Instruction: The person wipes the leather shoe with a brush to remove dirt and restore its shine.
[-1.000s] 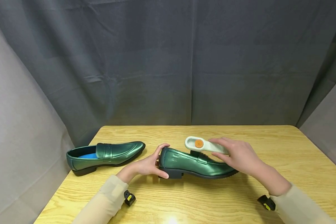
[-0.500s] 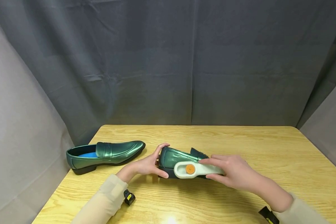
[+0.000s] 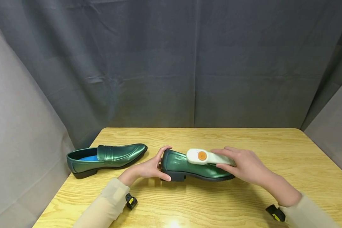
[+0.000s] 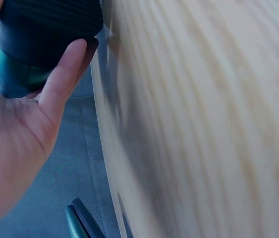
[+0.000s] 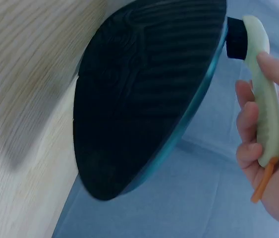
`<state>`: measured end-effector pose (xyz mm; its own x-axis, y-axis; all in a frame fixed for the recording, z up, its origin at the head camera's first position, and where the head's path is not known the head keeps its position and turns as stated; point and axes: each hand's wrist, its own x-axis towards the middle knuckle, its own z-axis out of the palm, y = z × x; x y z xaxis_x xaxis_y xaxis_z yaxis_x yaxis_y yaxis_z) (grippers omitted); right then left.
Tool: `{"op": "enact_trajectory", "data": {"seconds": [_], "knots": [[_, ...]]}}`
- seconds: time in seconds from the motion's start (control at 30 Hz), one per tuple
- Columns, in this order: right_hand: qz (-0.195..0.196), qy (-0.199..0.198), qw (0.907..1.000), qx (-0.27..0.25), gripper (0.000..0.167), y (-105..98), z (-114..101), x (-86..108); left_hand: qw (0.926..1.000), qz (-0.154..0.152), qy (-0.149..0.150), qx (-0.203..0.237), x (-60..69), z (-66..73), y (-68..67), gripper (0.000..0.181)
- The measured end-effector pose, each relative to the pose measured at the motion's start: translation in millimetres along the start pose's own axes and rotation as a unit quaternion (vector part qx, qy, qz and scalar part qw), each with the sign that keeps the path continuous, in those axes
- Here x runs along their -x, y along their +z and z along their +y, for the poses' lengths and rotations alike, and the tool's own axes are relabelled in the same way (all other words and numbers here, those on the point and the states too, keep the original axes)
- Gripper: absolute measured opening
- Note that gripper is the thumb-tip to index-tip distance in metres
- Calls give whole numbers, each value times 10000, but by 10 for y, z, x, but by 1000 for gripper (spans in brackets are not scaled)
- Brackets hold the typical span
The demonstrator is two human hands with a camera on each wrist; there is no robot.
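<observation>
A metallic green loafer (image 3: 176, 162) with a black sole lies across the middle, its toe to the right. My left hand (image 3: 151, 167) grips its heel, thumb on the near side and fingers behind; the left wrist view shows the thumb against the dark heel (image 4: 45, 29). Its sole (image 5: 139, 99) faces the right wrist camera, tilted over the table. In my right hand (image 3: 245, 164) is a white-handled shoe brush (image 3: 195, 156) with an orange button; its black head (image 5: 237, 38) is by the shoe's upper edge. The brush covers the loafer's strap in the head view.
The matching green loafer (image 3: 122, 155), with a blue insole, stands at the left edge of the wooden table (image 3: 273, 142). Grey curtains (image 3: 148, 63) hang behind and at the sides. Black wrist devices (image 3: 131, 201) sit at both sleeves.
The brush dipped from above the loafer to its near side, then rose back and rightward onto the upper. My left hand stays on the heel. The other loafer has not moved.
</observation>
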<state>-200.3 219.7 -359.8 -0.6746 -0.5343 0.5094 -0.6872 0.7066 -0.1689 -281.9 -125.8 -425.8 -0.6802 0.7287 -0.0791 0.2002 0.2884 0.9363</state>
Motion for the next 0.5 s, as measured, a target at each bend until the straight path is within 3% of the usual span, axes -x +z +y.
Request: {"op": "enact_trajectory", "data": {"seconds": [0.13, 0.23, 0.5], "knots": [[182, 411, 9987, 245, 45, -25, 69, 3, 10000, -17, -17, -11, 3, 1, 0, 103], [335, 486, 9978, 318, 48, -43, 78, 7, 10000, -24, -24, -38, 5, 3, -2, 103], [227, -447, 9985, -237, 48, -53, -76, 17, 10000, -9, -32, 9, -9, -2, -3, 103]]}}
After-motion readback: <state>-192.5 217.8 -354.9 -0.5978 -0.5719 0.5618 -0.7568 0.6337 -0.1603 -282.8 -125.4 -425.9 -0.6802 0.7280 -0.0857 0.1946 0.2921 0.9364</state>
